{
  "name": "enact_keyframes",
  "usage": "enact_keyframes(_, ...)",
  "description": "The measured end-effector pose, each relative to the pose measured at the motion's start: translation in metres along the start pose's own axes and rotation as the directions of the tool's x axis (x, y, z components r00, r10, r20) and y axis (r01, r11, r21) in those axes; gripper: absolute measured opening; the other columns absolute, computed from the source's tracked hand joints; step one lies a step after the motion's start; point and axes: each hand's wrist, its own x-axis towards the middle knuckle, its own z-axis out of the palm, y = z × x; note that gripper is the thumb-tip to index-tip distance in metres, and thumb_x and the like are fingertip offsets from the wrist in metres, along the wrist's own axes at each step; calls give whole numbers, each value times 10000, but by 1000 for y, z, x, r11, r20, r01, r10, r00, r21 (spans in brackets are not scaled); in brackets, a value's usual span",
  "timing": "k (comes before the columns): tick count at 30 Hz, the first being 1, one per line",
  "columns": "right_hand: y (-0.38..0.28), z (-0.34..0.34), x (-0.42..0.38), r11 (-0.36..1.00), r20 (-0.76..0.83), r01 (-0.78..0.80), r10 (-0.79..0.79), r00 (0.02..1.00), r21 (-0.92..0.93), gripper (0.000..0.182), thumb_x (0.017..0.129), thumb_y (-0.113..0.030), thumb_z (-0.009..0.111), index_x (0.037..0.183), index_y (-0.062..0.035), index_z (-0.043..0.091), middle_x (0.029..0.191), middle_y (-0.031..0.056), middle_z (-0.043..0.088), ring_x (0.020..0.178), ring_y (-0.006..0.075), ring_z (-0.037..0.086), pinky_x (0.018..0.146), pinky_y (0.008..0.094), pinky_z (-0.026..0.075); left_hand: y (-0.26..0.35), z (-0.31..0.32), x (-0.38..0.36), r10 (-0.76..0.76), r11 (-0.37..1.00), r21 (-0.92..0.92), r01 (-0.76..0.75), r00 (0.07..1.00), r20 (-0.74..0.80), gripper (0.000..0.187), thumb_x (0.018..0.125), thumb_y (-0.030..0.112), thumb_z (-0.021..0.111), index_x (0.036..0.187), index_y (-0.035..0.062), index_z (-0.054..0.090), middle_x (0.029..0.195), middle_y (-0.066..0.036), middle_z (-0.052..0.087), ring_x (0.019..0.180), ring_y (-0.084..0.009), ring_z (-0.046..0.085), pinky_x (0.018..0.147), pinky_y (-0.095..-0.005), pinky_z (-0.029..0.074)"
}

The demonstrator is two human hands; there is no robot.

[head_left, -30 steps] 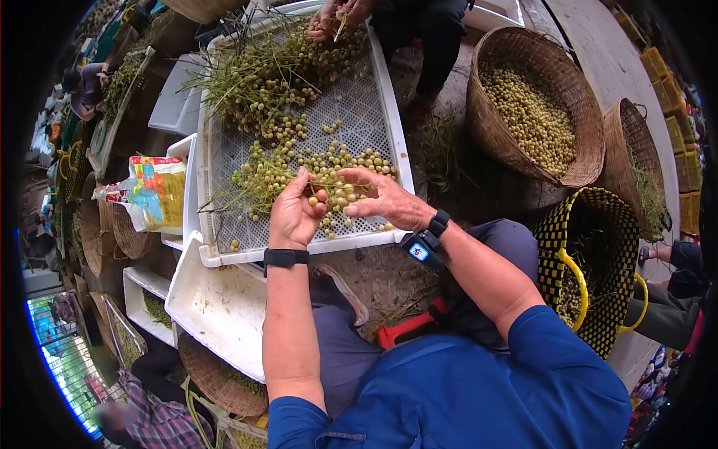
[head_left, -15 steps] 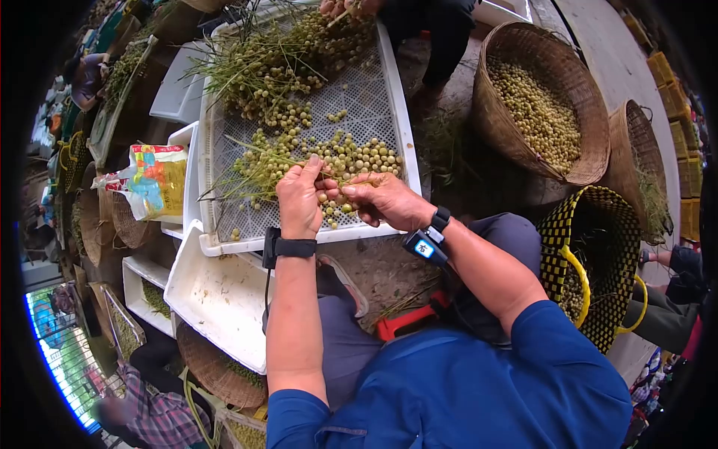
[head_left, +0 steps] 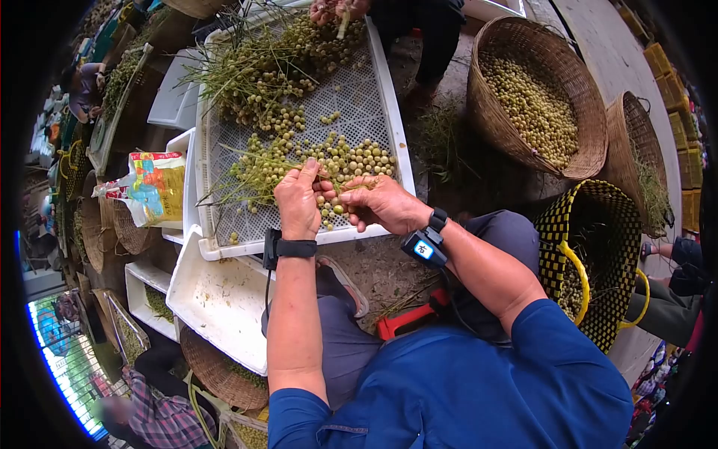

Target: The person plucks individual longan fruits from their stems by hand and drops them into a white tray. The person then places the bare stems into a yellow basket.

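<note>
One head-worn view: we look forward and steeply down over our blue shirt (head_left: 456, 389), close in. Left hand (head_left: 301, 202) and right hand (head_left: 387, 205) near mid-frame, white tray (head_left: 390, 105) beneath and beyond. Field very wide, rounded, dark-cornered.

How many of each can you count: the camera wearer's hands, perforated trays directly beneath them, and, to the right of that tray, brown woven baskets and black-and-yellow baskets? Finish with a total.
Wearer's hands: 2
Perforated tray: 1
Brown woven baskets: 2
Black-and-yellow basket: 1
Total: 6
</note>
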Motion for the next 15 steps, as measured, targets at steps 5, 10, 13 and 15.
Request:
enact_keyframes(5,-3,3,-4,991,-40,2,-8,999,-136,244,955,-171,671,1101,15,609,835,52,638,677,135,643,550,275,571,-3,2,2,-1,1000,-6,1,1000,-24,210,958,198,675,885,4,640,772,-70,645,576,-133,618,480,-263,529)
enact_keyframes(10,10,6,0,983,-157,105,-81,984,151,374,936,-112,684,1232,49,523,907,95,642,696,156,643,579,298,589,0,3,2,10,999,-35,-10,1000,-21,214,956,201,677,887,2,641,773,-72,648,580,-137,624,483,-265,535)
enact_keyframes(13,9,2,0,979,-160,129,-103,982,159,391,924,-103,696,1241,55,533,868,93,641,695,156,645,592,302,593,2,5,-1,20,1000,-19,-21,1000,-14,219,958,206,677,892,1,639,776,-72,649,577,-140,627,484,-265,536)
enact_keyframes(15,5,5,-3,991,-167,111,-98,981,74,382,922,-102,697,1235,58,547,852,91,643,694,154,646,598,304,595,1,4,1,27,999,-19,-27,999,-24,221,959,207,675,892,0,639,777,-73,650,575,-140,626,484,-265,537)
